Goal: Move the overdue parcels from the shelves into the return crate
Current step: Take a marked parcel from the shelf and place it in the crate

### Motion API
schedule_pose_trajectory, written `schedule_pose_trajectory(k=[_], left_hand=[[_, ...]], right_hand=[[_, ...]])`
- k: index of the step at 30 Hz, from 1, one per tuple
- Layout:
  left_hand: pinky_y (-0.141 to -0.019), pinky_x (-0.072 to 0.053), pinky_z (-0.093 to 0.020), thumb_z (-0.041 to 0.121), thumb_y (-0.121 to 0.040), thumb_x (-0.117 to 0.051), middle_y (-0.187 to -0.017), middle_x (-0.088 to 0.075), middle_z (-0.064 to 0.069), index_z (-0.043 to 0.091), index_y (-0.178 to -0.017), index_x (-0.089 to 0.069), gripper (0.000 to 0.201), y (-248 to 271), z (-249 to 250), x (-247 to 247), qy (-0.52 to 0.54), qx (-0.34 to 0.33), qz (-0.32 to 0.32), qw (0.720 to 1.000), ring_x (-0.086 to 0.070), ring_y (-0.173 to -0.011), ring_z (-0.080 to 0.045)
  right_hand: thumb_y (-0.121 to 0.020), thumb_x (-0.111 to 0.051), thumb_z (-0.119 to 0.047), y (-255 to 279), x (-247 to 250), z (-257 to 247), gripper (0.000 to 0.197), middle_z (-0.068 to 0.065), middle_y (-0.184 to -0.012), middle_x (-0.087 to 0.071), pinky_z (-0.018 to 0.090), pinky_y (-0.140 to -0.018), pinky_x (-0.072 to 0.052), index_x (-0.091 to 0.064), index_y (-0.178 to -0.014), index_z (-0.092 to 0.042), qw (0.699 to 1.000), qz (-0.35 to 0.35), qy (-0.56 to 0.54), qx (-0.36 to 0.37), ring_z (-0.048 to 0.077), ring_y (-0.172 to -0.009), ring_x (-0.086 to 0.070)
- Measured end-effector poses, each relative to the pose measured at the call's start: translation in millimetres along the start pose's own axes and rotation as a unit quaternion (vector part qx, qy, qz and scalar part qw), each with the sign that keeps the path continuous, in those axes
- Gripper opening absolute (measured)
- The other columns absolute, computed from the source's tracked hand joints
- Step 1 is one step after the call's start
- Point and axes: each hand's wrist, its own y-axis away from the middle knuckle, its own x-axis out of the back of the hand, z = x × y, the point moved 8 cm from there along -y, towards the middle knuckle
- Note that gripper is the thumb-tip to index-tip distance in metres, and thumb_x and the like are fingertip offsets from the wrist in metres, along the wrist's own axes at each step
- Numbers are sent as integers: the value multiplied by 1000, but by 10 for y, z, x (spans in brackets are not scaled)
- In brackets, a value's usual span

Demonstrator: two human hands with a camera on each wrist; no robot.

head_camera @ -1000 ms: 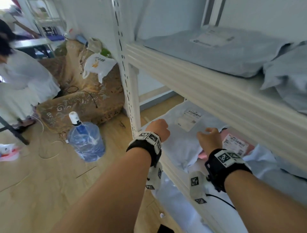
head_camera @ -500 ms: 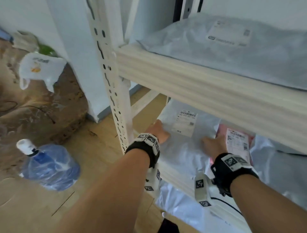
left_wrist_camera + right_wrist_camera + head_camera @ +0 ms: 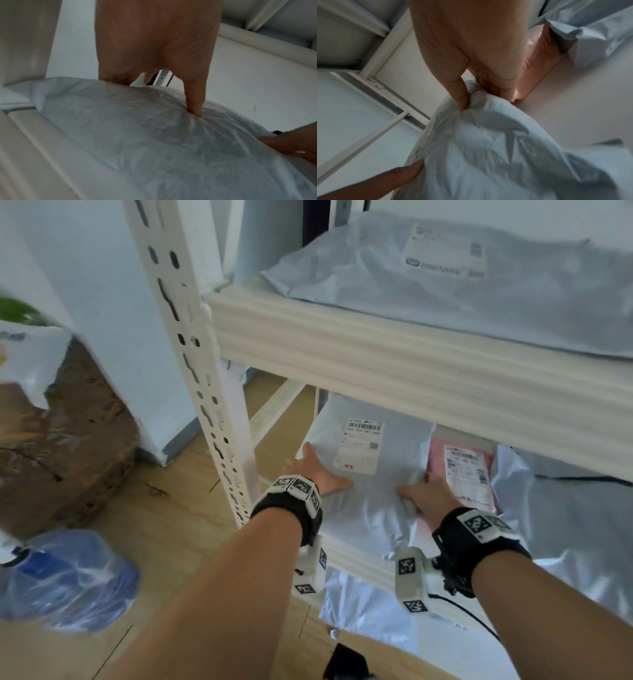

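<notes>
A white plastic parcel (image 3: 359, 498) with a barcode label lies on the middle shelf. My left hand (image 3: 320, 470) holds its left edge; in the left wrist view the thumb (image 3: 193, 105) presses into the top of the white parcel (image 3: 154, 135) and the fingers curl over its far side. My right hand (image 3: 423, 494) pinches a bunch of the film at the parcel's right edge, seen close in the right wrist view (image 3: 471, 100). A pink parcel (image 3: 436, 453) lies right beside that hand. The return crate is not in view.
The upper shelf beam (image 3: 376, 350) hangs low over my hands, with a grey parcel (image 3: 479, 296) on top. Another grey parcel (image 3: 565, 508) lies right of the pink one. A slotted upright (image 3: 191, 354) stands at left. On the floor is a blue water bottle (image 3: 68, 577).
The view has closed in on the shelf. Both hands have reached further onto the white parcel, and the right hand has gathered its edge beside the pink parcel.
</notes>
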Motion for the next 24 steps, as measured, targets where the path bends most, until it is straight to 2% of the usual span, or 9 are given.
schedule_pose_trajectory(k=[2, 4, 7, 9, 12, 14, 16, 20, 24], left_hand=[[-116, -26, -53, 68, -45, -81, -159, -17, -17, 29, -152, 4, 143, 19, -17, 1, 1, 3, 1, 1000, -16, -147, -35], [-116, -23, -55, 69, -44, -81, -160, -14, -18, 31, -152, 9, 145, 44, -44, -2, 6, 9, 5, 1000, -12, -148, -36], [-116, -24, -55, 77, -41, -74, -160, -16, -15, 32, -152, 11, 146, 76, -87, 19, 59, 17, 23, 998, -15, -148, -36], [-117, -23, -51, 74, -54, -72, -160, -16, -14, 31, -153, 8, 134, 105, -121, 64, 103, 21, 46, 993, -16, -148, -33], [-110, -31, -43, 70, -64, -69, -156, -23, -14, 26, -153, -7, 117, 146, -123, 163, 145, 5, 75, 987, -24, -144, -29], [-92, -38, -34, 66, -66, -69, -140, -38, -12, 22, -144, -28, 99, 177, -89, 224, 153, -12, 88, 984, -42, -120, -25], [-83, -36, -31, 64, -67, -69, -127, -43, -7, 22, -134, -39, 85, 212, -47, 264, 155, -28, 99, 983, -40, -100, -20], [-97, -43, -39, 66, -59, -69, -117, -42, -3, 27, -132, -37, 89, 218, -28, 289, 152, -37, 117, 981, -47, -114, -26], [-106, -39, -52, 67, -57, -76, -138, -39, -7, 29, -143, -26, 106, 131, -55, 224, 100, -31, 97, 990, -39, -132, -31]], right_hand=[[-66, -67, 4, 40, 14, 32, 39, 28, -98, -69, 56, -86, -55, -58, -104, 1, 1000, 7, 5, -8, 45, -89, -68], [-71, -54, 12, 133, 21, 6, 33, 30, -97, -66, 48, -82, -56, -56, -103, 3, 1000, 13, -5, -9, 43, -83, -67], [-74, -36, 23, 218, 49, -20, 53, 19, -87, -52, 33, -55, -43, -49, -119, -2, 999, 15, -44, -3, 28, -63, -50], [-74, -32, 25, 243, 74, 1, 59, 15, -78, -47, 30, -49, -36, -48, -123, -4, 998, 17, -54, -11, 24, -59, -44], [-73, -33, 24, 246, 117, 53, 63, 16, -81, -49, 34, -51, -40, -47, -128, -4, 998, 32, -51, -18, 29, -66, -48], [-73, -33, 21, 241, 133, 69, 56, 18, -85, -52, 36, -54, -42, -50, -122, 1, 998, 39, -55, -18, 31, -68, -50], [-74, -33, 18, 224, 157, 68, 48, 20, -87, -56, 37, -60, -43, -53, -114, 3, 997, 49, -49, -17, 33, -70, -53], [-68, -39, 18, 208, 139, 15, 42, 23, -91, -59, 48, -65, -50, -60, -101, 0, 998, 43, -54, 6, 35, -75, -56], [-78, -51, 12, 295, 53, -64, 24, 22, -90, -66, 50, -83, -55, -65, -90, -3, 999, 22, 4, 24, 38, -87, -65]])
